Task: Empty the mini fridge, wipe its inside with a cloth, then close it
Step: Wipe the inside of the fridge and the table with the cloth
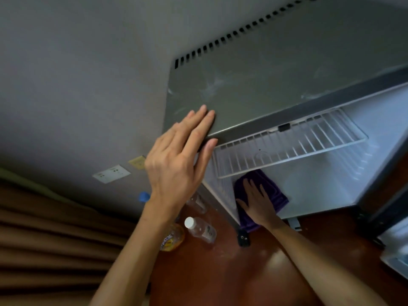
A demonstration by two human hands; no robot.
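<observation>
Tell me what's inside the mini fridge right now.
Inside the mini fridge: a bare white wire shelf and, beneath it, a purple cloth pressed flat by the right hand. The floor beneath the cloth is hidden.

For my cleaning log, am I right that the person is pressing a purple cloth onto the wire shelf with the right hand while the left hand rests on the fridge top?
Not quite. In the head view the right hand presses the purple cloth onto the fridge floor, below the wire shelf. The left hand does rest on the fridge top.
</observation>
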